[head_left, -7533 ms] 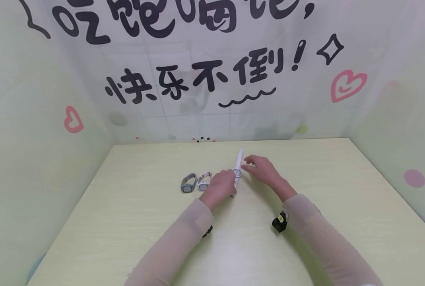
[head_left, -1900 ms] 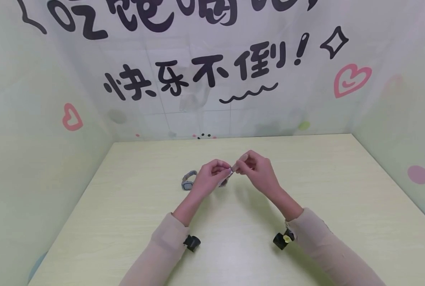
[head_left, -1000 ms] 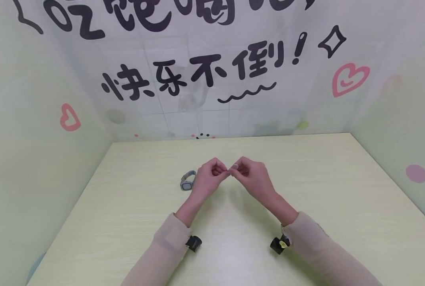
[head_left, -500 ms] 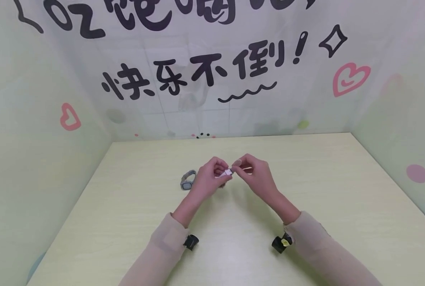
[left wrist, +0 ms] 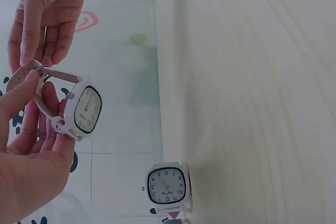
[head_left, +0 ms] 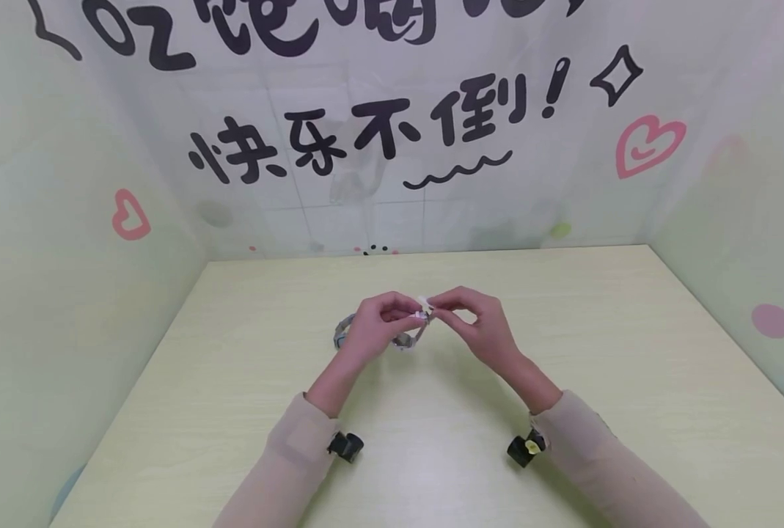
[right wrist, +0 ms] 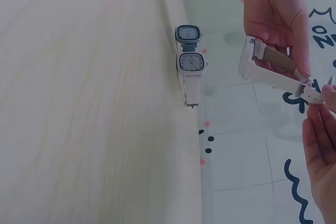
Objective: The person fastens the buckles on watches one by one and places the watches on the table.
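Note:
Both hands meet above the table, holding one white wristwatch (left wrist: pixel 86 109) between them. Its strap is bent round into a loop, with one strap end passing through the buckle, and its square dial hangs below the fingers. The left hand (head_left: pixel 378 326) pinches the strap by the buckle between thumb and fingers. At the holed strap end (right wrist: pixel 313 96), the right hand (head_left: pixel 480 319) pinches with thumb and fingertips. On the table, a second white wristwatch (right wrist: pixel 191 62) stands beside a grey wristwatch (right wrist: pixel 188 33); in the head view the left hand hides that white one.
The pale wooden table (head_left: pixel 233 411) runs back to a printed cloth wall (head_left: pixel 378 220) with black lettering. Cloth walls also rise at left and right. A small black camera (head_left: pixel 347 446) is worn on each wrist, below the sleeve cuff.
Earlier the white wristwatch lay stretched out on the table under the left hand; now both hands hold it raised and looped. Since half a second ago, the left hand has shifted slightly left.

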Tool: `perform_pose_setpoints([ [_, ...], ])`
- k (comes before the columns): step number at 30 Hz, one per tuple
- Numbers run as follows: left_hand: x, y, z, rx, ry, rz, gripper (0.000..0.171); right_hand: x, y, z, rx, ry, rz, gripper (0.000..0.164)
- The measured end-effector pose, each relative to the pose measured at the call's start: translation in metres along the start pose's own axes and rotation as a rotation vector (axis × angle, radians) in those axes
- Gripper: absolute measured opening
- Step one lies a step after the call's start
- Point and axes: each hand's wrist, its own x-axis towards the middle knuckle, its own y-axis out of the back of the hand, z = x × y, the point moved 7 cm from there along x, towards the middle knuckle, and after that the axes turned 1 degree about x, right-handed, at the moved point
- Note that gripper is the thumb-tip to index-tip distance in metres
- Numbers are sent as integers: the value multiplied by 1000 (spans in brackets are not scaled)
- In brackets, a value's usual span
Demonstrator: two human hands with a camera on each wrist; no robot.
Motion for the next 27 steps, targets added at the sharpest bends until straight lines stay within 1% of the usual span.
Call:
perform_pose_setpoints([
  [3,0,1,0,-7,4,12,21,0,1,0,7,25,-11,17],
  [6,-1,2,0,-14,7,22,21,0,2,-1,-11,40,-24,16],
  [13,0,2,2,-38,-2,34,20,-2,4,-2,-52,14,-45,16],
  [19,-1,3,1,-23,-10,39,20,-2,1,-1,-88,-15,-70,14],
  [23,-2,2,1,-6,-18,47,19,-2,-2,-4,-143,0,-83,14],
  [27,-2,1,4,5,-39,61,16,-3,-6,-8,-145,10,-84,19],
])
